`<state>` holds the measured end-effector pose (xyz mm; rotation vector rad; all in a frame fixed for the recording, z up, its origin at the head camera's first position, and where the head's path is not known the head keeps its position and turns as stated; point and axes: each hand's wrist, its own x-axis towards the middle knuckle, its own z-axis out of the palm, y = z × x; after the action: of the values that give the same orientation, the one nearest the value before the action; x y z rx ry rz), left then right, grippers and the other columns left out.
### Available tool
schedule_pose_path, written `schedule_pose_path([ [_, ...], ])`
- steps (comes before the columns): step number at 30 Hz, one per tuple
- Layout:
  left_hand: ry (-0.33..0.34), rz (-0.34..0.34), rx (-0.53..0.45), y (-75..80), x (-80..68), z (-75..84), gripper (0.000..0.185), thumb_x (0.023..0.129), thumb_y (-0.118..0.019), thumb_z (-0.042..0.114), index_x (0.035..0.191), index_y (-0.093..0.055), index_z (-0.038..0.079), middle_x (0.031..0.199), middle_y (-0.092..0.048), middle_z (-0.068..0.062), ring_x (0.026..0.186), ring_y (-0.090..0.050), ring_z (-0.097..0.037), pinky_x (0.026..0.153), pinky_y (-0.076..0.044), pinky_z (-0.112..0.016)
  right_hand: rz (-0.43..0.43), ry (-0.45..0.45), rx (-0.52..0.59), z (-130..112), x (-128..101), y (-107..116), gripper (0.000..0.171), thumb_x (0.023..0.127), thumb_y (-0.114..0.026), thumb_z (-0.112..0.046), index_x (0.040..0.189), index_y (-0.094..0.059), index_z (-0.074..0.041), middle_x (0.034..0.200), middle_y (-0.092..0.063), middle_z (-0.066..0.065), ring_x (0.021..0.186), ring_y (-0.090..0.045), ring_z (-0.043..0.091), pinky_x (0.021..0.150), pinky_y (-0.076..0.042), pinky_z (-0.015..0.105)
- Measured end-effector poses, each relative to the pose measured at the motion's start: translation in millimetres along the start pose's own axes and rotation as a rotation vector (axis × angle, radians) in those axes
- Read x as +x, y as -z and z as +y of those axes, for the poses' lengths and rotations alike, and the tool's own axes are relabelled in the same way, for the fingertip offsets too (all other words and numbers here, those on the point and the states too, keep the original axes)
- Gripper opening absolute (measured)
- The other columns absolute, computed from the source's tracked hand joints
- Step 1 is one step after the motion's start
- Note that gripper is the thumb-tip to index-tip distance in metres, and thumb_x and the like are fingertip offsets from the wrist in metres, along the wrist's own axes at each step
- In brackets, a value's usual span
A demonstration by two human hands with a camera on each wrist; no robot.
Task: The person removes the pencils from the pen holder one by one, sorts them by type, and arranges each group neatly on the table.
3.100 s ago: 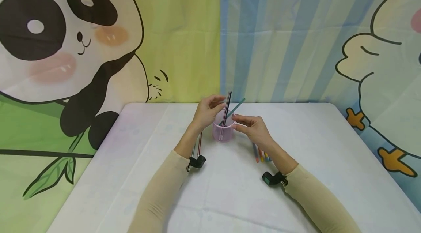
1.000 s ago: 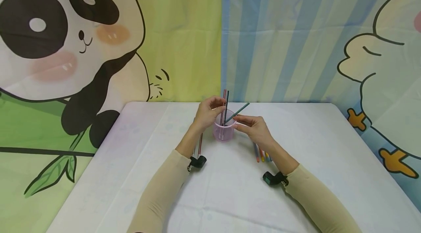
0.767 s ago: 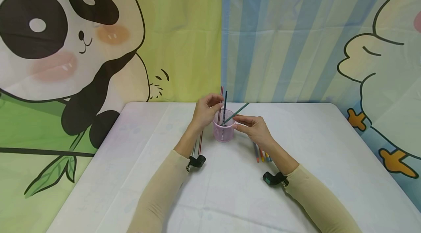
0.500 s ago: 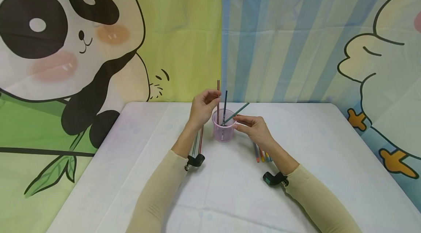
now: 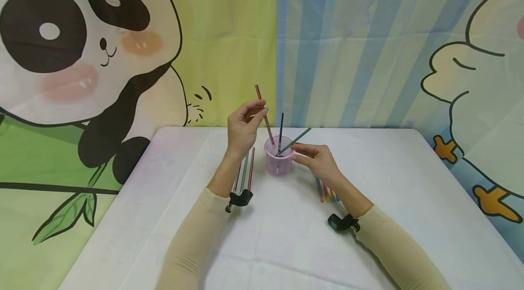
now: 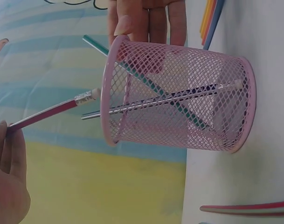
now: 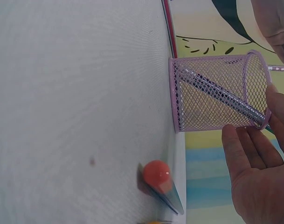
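Nearest me, a few coloured pencils (image 5: 326, 192) lie on the white worktop (image 5: 286, 244) under my right wrist, and two more pencils (image 5: 247, 169) lie side by side beneath my left forearm, both sets out of the way of the cup.

My right hand (image 5: 317, 159) rests against the right side of the pink mesh cup (image 5: 278, 161), fingers straight and relaxed along its wall and rim; that light touch looks meant to keep the cup upright and steady while something is drawn out of it. The cup stands near the middle of the worktop, between my two hands.

Inside it two pencils are left: a dark one (image 5: 280, 134) almost upright, and a teal one (image 5: 295, 139) leaning out over the rim toward the right.

Beyond the cup, my left hand (image 5: 242, 127) is raised, its grip pinched around a red pencil (image 5: 264, 114) near the top. The pencil slants down toward the cup's mouth; its eraser end seems just clear of the rim, though the head view makes that hard to judge.
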<state>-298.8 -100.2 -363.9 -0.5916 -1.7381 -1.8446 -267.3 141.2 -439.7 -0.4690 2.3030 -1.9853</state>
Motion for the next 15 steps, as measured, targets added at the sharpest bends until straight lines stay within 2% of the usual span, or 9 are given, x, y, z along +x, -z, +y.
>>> schedule_pose_path([
  [7, -0.022, 0.005, 0.018, 8.2, -0.2, 7.1, 0.026, 0.095, -0.076, 0.007, 0.120, -0.075, 0.003, 0.120, -0.074, -0.019, 0.103, -0.074, -0.016, 0.089, -0.061, -0.025, 0.002, -0.005, 0.000, 0, 0, 0, 0.044, 0.092, -0.081, -0.015, 0.130, -0.070, 0.004, 0.141, -0.067, 0.014, 0.136, -0.060, 0.028, 0.100, -0.055, 0.021],
  [15, -0.031, -0.010, 0.037, 22.9, -3.9, 9.0, 0.027, 0.093, -0.076, 0.002, 0.120, -0.074, 0.000, 0.118, -0.075, -0.016, 0.102, -0.074, -0.014, 0.086, -0.060, -0.022, -0.008, -0.004, 0.000, -2, -1, 0, 0.046, 0.092, -0.081, -0.016, 0.131, -0.068, 0.005, 0.142, -0.066, 0.015, 0.136, -0.060, 0.029, 0.099, -0.055, 0.021],
])
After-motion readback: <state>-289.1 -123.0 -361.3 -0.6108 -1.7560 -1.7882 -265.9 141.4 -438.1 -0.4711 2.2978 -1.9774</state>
